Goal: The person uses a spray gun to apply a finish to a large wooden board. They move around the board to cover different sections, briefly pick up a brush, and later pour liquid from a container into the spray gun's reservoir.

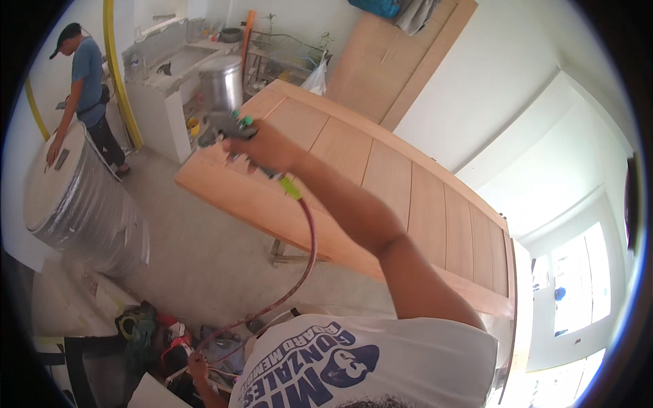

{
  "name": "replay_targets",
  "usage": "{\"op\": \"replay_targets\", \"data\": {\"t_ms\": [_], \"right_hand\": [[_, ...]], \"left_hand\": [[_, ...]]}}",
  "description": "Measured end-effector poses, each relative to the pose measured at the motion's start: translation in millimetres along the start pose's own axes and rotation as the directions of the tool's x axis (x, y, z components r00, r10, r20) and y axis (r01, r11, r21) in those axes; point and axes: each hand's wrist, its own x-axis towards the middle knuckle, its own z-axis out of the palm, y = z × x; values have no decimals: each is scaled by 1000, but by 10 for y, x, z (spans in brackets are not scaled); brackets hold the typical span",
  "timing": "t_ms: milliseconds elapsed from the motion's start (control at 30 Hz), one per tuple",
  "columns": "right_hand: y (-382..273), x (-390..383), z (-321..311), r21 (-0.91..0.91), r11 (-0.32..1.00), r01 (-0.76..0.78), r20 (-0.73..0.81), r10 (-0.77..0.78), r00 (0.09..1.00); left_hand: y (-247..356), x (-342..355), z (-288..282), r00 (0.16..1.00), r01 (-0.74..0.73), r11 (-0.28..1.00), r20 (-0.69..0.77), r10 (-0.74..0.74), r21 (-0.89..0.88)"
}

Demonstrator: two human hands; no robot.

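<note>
While your right hand (262,146) is wrapped tight around the grip of the spray gun (228,128), the gun hangs over the near-left corner of the big wooden door panel (381,177), which lies flat on low supports above the concrete floor (204,251). The gun looks like a stiff metal tool, light enough for one hand but probably top-heavy at the nozzle, so the handle under your palm is the sensible place to hold it. A green fitting (290,187) sits just below your wrist, and from it the reddish air hose (306,258) droops down past your forearm toward the floor. That hose is soft and will likely drag on the gun as you sweep. Your left hand (197,367) is low at the bottom edge, closed on the hose where it runs among the clutter of bags and cords (153,336); how firmly, you cannot tell from here.

Left of the panel stands a large drum wrapped in silvery plastic (85,204), and another person (85,88) leans on its top. Beyond them are a white counter (166,102) with a steel pot (221,81), and another wooden door (398,61) leaning on the far wall.
</note>
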Motion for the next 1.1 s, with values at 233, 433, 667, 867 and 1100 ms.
{"op": "replay_targets", "data": {"t_ms": [233, 433, 667, 867, 1100], "right_hand": [[167, -752, 777, 147, 979, -142, 0, 143, 990], [277, -1347, 1357, 98, 957, -272, 90, 264, 960], [578, -1564, 1268, 151, 966, -211, 33, 208, 978], [593, -1647, 1273, 225, 951, -213, 14, 215, 976], [529, -1580, 1373, 197, 952, -236, 42, 232, 972]], "left_hand": [[3432, -907, 753, 640, -713, 510, 150, 754, 481], [4938, -1724, 1588, -16, -974, -84, 301, 954, 212], [4994, -1683, 1807, 0, -983, -96, 517, 856, 159], [5023, -1542, 1881, -15, -994, -69, 513, 858, 86], [4994, -1430, 1771, 10, -997, -26, 480, 877, 68]]}}
